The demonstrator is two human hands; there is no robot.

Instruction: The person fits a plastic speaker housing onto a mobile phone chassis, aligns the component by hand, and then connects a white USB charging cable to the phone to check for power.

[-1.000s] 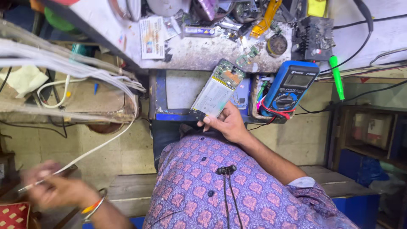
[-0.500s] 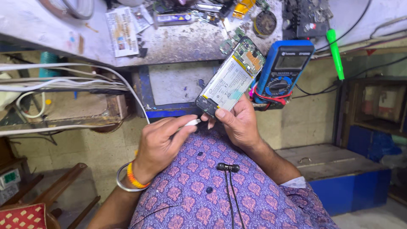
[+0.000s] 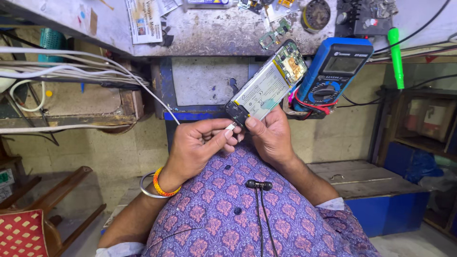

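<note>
My right hand (image 3: 270, 135) grips the lower end of an opened phone (image 3: 266, 85) with its back cover off, showing the white battery and the circuit board at the far end. My left hand (image 3: 200, 145) pinches the small white plug of a white cable (image 3: 143, 85) and holds it right at the phone's bottom edge. Whether the plug sits inside the port I cannot tell. The cable runs up and left from my fingers to the bundle of wires. Bangles ring my left wrist.
A blue multimeter (image 3: 333, 71) with red leads lies at the workbench edge (image 3: 214, 33), right of the phone. A green-handled tool (image 3: 396, 54), small circuit boards and papers lie on the bench. White cables (image 3: 57, 71) and a shelf fill the left; a wooden chair (image 3: 43, 209) stands below left.
My left hand came up from the lower left with the cable plug to the phone's bottom end. The phone tilted slightly and stayed in my right hand.
</note>
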